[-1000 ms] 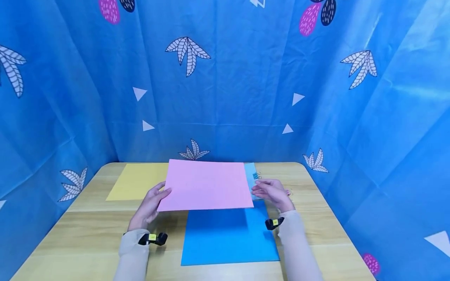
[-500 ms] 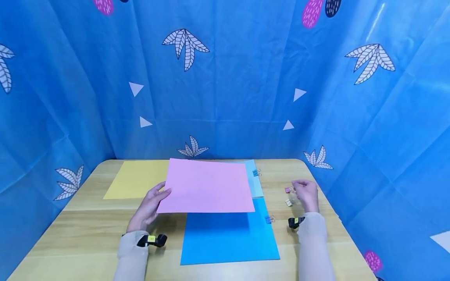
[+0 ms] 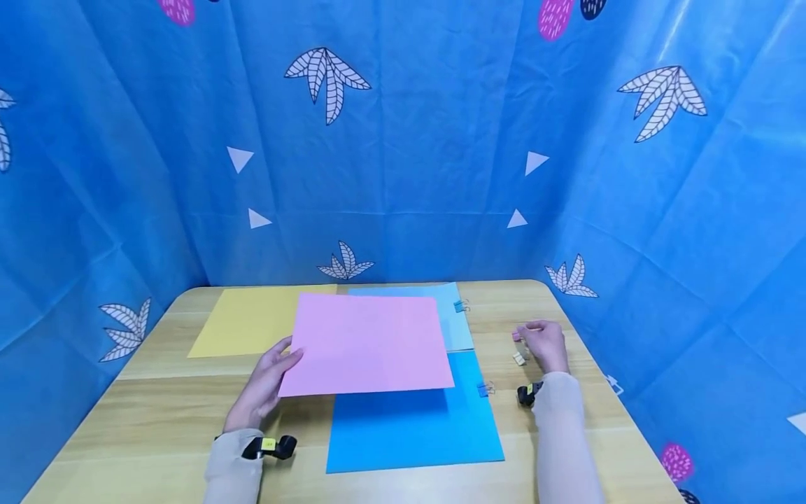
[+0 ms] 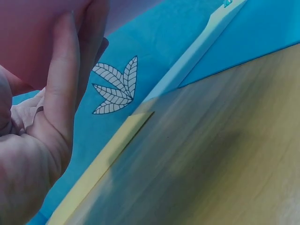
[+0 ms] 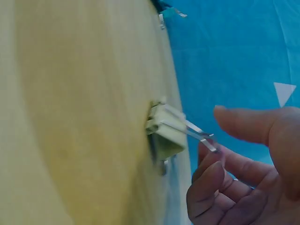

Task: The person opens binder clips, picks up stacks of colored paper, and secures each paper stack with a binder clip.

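Note:
My left hand [image 3: 266, 383] holds a sheet of pink paper [image 3: 368, 344] by its left edge, thumb on top and fingers underneath. The pink paper is raised and tilted over a blue sheet [image 3: 415, 437]. At the right of the table, my right hand [image 3: 546, 346] has its fingertips at a small pink binder clip [image 3: 516, 337]. In the right wrist view the thumb stands apart from the curled fingers, and the pink clip is mostly hidden. A cream binder clip [image 5: 169, 133] with silver handles lies just beside the fingers.
A yellow sheet [image 3: 248, 318] lies at the back left of the wooden table [image 3: 157, 420]. Behind the pink paper is a light blue sheet [image 3: 458, 329] with a teal binder clip [image 3: 459, 306] by its edge. A blue binder clip [image 3: 483, 390] sits at the blue sheet's right edge.
My right hand has moved right, away from the pink paper, to the pink and cream clips. The left hand still holds the pink paper, now slightly lower in view.

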`<state>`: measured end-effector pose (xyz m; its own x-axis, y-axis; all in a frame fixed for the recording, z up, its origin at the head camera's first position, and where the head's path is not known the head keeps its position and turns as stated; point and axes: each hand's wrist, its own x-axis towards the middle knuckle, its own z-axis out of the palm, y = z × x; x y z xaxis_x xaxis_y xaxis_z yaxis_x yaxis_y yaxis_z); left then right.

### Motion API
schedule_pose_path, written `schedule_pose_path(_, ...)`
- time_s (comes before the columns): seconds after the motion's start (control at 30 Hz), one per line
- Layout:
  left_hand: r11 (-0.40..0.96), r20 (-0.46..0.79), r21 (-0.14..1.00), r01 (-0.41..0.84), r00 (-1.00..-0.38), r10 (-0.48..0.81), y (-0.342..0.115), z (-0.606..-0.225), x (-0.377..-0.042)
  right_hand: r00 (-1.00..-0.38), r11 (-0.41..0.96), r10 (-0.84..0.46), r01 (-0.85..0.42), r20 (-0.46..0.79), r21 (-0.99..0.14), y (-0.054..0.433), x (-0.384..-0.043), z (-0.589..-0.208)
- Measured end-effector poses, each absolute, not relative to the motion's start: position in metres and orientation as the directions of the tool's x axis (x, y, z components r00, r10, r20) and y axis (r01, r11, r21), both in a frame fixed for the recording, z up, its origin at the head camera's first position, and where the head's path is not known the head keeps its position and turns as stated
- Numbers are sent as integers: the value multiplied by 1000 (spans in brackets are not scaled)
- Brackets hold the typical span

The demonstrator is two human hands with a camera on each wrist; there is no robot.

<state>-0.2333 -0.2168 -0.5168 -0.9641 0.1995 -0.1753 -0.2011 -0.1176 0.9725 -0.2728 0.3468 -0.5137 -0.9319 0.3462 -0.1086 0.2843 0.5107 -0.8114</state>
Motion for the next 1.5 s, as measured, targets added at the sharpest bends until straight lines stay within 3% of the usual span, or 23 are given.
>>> schedule_pose_path(0.27,-129,-174,971,-203,-963,207,-219,-517,-231,-921,559,384,293,-71,-776,345,-267,-518)
schedule_pose_path(0.53,-166,-167,965,-204,-963,212,-220,-515,-229,-924,431,367,272,-108,-860,338,-263,-496)
schedule_pose_path(0.8,-176,-161,964,-202,-962,220,-218,-517,-230,-980,179,173,128,-97,-975,328,-256,-467)
schedule_pose_path(1.0,-157,-171,966,-206,-963,210,-217,-518,-230,-996,6,26,87,-87,-996,320,-251,-454)
schedule_pose_path(1.13,-139,-181,968,-210,-964,195,-216,-519,-231,-996,-4,-17,85,-85,-996,313,-252,-456)
schedule_pose_path(1.37,-152,-173,966,-207,-962,214,-215,-519,-230,-993,101,-38,104,-108,-989,297,-258,-465)
schedule_pose_path(1.5,-137,-169,971,-198,-965,199,-216,-517,-229,-994,38,-45,95,-97,-995,284,-264,-466)
